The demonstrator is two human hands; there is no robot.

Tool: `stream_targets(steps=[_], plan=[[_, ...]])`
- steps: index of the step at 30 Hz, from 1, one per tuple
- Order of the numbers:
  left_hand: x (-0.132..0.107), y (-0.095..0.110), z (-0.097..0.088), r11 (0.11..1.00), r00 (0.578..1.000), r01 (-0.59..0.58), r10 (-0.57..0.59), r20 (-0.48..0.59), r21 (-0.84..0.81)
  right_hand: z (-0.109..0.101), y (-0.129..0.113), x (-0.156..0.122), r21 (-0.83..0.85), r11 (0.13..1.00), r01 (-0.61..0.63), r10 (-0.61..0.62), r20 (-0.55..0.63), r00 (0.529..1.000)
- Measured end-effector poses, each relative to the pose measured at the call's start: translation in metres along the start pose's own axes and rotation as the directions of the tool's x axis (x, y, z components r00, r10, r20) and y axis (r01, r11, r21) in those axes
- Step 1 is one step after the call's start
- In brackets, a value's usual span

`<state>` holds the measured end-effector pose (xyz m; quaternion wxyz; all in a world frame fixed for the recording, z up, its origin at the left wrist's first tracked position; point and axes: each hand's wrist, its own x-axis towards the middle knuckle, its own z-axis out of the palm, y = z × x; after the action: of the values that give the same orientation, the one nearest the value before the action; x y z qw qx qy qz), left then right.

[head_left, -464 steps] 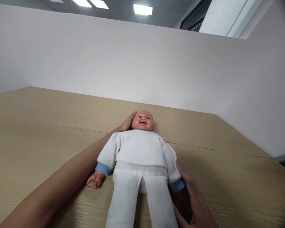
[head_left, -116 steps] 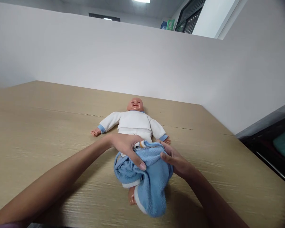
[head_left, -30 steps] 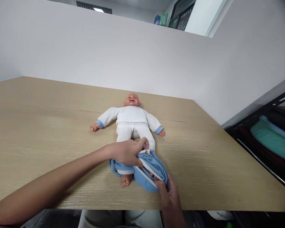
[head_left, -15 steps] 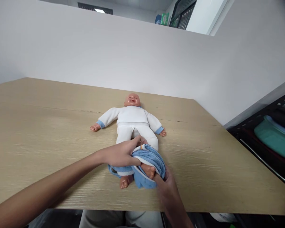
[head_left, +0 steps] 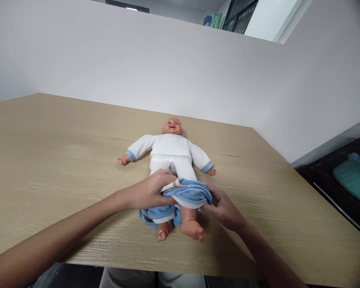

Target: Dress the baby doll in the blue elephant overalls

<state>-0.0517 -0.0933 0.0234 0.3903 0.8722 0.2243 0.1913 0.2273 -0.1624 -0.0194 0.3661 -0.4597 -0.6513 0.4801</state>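
A baby doll (head_left: pixel 172 144) lies on its back on the table, head away from me, in a white top and white leggings with blue cuffs. Blue towelling trousers (head_left: pixel 195 194) are bunched around both its lower legs, and both bare feet stick out below the hems. My left hand (head_left: pixel 151 190) grips the bunched cloth from the left, thumb below and fingers above. On the other side, my right hand (head_left: pixel 223 206) pinches the edge of the same leg of cloth. The fingertips of both hands are partly hidden by the fabric.
The wooden table (head_left: pixel 63 160) meets a white wall (head_left: pixel 168 68) at the back. To the right, a dark rack (head_left: pixel 327 192) holds a green folded item (head_left: pixel 354 176). My lap shows below the table's front edge.
The trouser leg has slid up the doll's foot, so the foot and ankle now stick out. My right hand has moved up from the foot to the cloth's right edge.
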Motion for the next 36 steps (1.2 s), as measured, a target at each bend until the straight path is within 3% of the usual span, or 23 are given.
stream_targets(steps=[6, 10, 12, 15, 19, 22, 25, 30, 33, 36], plan=[[-0.016, -0.008, -0.008, 0.978, 0.997, -0.014, 0.031, -0.078, 0.209, -0.03, -0.01, 0.019, -0.166, 0.976, 0.138, -0.09, 0.264, 0.96], [-0.031, -0.016, -0.021, 0.968, 0.992, 0.054, -0.025, -0.121, 0.244, -0.032, -0.009, 0.031, -0.067, 0.971, 0.228, -0.21, 0.202, 0.957], [-0.032, -0.021, -0.027, 0.985, 0.993, 0.061, -0.043, -0.114, 0.164, -0.029, -0.006, 0.041, 0.037, 0.977, 0.212, -0.215, 0.156, 0.964], [-0.027, -0.031, -0.029, 0.998, 0.991, 0.051, -0.054, -0.126, -0.022, -0.022, 0.001, 0.06, 0.2, 0.974, 0.111, -0.126, 0.062, 0.99], [-0.02, -0.046, -0.018, 0.97, 0.951, 0.112, -0.168, -0.261, -0.216, -0.009, 0.018, 0.079, 0.362, 0.932, -0.014, 0.046, -0.081, 0.996], [-0.027, -0.055, -0.005, 0.965, 0.914, 0.134, -0.208, -0.348, -0.224, -0.001, 0.036, 0.08, 0.386, 0.921, -0.047, 0.106, -0.133, 0.985], [-0.039, -0.06, 0.005, 0.953, 0.911, 0.18, -0.255, -0.325, -0.244, 0.004, 0.048, 0.073, 0.453, 0.887, -0.088, 0.165, -0.134, 0.977], [-0.049, -0.061, 0.01, 0.869, 0.925, 0.161, -0.299, -0.236, -0.468, 0.013, 0.042, 0.064, 0.476, 0.873, -0.106, 0.18, -0.112, 0.977], [-0.045, -0.06, 0.01, 0.801, 0.887, 0.167, -0.377, -0.266, -0.576, 0.018, 0.034, 0.064, 0.497, 0.861, -0.11, 0.188, -0.109, 0.976], [-0.042, -0.062, 0.013, 0.731, 0.814, 0.236, -0.509, -0.281, -0.641, 0.017, 0.03, 0.065, 0.475, 0.874, -0.103, 0.16, -0.083, 0.984]])
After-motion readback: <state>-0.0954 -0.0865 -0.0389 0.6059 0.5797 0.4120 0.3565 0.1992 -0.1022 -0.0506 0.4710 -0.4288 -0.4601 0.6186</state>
